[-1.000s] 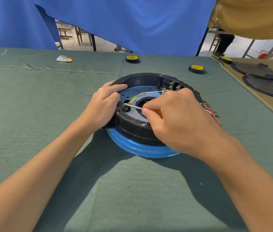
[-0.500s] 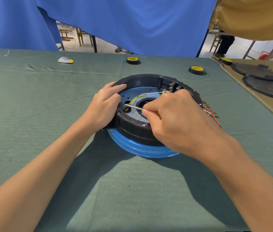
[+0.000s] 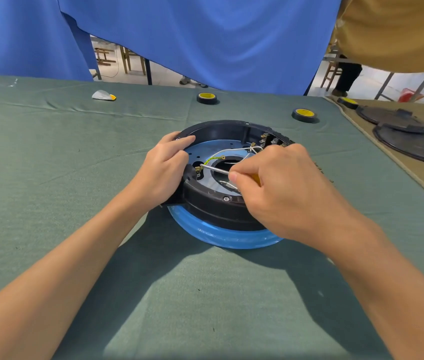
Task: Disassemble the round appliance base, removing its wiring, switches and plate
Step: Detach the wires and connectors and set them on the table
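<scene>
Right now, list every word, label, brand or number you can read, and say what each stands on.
No text is legible.
Yellow labels on the three tape rolls: any print is too small and blurred to read.
On the round appliance base: no marking visible.

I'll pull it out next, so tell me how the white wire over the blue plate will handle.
The white wire probably flexes but keeps its shape: it stands in a free arc above the blue plate. It looks thin, so likely light. Its right end runs toward the terminals, so tugging may meet resistance.
</scene>
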The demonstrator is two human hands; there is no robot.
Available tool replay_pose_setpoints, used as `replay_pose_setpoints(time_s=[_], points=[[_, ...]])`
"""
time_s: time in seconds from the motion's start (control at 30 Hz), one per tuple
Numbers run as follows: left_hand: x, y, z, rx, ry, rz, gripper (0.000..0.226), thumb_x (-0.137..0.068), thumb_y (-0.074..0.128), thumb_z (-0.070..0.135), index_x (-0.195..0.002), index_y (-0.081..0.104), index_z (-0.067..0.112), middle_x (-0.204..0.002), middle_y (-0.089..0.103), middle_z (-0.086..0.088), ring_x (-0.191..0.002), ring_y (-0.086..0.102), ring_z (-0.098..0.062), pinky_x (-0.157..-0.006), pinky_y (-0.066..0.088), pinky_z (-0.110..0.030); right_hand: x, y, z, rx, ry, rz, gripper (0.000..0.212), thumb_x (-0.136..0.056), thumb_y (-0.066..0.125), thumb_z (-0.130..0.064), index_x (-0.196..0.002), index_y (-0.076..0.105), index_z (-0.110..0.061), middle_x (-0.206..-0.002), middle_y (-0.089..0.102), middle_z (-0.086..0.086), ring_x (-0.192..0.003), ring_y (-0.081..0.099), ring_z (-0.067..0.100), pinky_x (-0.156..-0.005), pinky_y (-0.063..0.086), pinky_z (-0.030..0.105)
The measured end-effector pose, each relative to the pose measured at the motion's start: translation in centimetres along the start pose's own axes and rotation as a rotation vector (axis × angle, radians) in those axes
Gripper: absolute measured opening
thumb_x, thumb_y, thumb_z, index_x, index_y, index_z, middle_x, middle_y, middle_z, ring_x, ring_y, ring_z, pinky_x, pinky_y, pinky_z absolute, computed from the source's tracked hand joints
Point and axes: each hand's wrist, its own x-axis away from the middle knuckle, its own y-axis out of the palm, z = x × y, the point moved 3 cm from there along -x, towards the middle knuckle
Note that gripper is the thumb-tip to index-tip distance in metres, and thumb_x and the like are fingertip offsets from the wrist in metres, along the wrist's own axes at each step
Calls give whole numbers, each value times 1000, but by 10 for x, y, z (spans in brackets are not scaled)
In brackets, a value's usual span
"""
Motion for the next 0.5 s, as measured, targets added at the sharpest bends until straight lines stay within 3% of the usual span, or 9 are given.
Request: replay_pose_setpoints(time_s=[0.2, 0.33, 0.5], points=[[1, 1, 1, 1, 0, 27, 65, -75, 31, 21, -134, 54, 6, -145, 42, -5, -137, 34, -16, -114, 26, -39, 3, 3, -3, -42, -6, -28, 48, -96, 48, -23, -52, 28, -19, -54, 27, -2, -54, 24, 14, -51, 21, 34], [1, 2, 1, 16, 1, 31, 62, -77, 32, 18, -133, 54, 5, -144, 43, -5, -135, 37, -20, -112, 29, -43, 2, 5, -3, -47, 1, -28, 46, -96, 46, -23, -53, 29, -18, -56, 30, 1, -59, 28, 21, -60, 24, 32], [1, 1, 2, 11, 1, 33, 64, -75, 32, 21, -133, 55, 6, -143, 44, -4, -134, 38, -18, -112, 29, -41, 2, 7, -4, -33, 1, -21, 44, -94, 46, -22, -55, 26, -19, -55, 29, 4, -56, 27, 22, -59, 25, 34]])
